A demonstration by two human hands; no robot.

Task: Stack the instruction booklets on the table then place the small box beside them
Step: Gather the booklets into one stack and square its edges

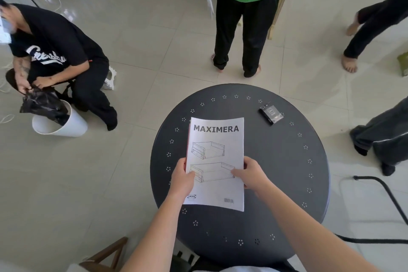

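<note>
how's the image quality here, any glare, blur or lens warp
Head view: strong wide-angle warp, so the round dark table and floor tiles bulge outward at the edges. The MAXIMERA booklet, held by the left hand and right hand, is sharp and readable. Soft glare washes the glossy floor at upper left. Print on the small black box is too small to read.

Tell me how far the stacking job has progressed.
Done: nothing clearly finished. In hand: the left hand and right hand grip the white MAXIMERA booklets over the round dark metal table. Left: the small black box lies apart at the far side.
</note>
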